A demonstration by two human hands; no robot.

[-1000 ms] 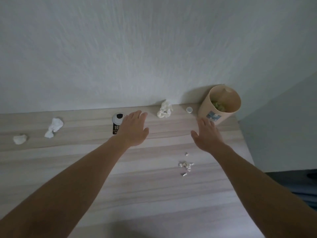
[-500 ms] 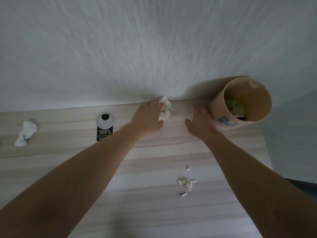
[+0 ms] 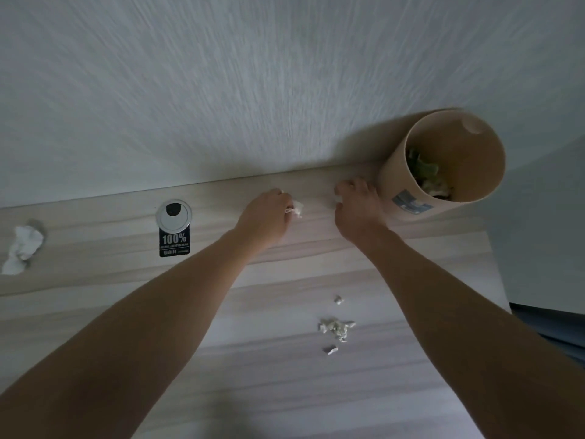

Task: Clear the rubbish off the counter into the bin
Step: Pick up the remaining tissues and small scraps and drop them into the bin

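My left hand (image 3: 266, 217) is closed around a crumpled white tissue (image 3: 297, 209) near the back of the wooden counter (image 3: 253, 359); a bit of tissue pokes out to the right of my fingers. My right hand (image 3: 356, 210) rests just left of the tan round bin (image 3: 408, 185), fingers curled over a small white cap (image 3: 338, 199) that is mostly hidden. The bin stands at the counter's back right corner and holds green and white rubbish. Small paper scraps (image 3: 336, 327) lie between my forearms. Another crumpled tissue (image 3: 22, 248) lies at the far left.
A round silver cable grommet (image 3: 173, 215) with a black "100%" sticker (image 3: 174, 244) below it sits left of my left hand. A white textured wall (image 3: 253, 90) runs along the counter's back edge. The counter's right edge drops off past the bin.
Both hands reached further toward the wall. My left hand closed on the crumpled tissue. My right hand moved beside the bin and curled over the small cap.
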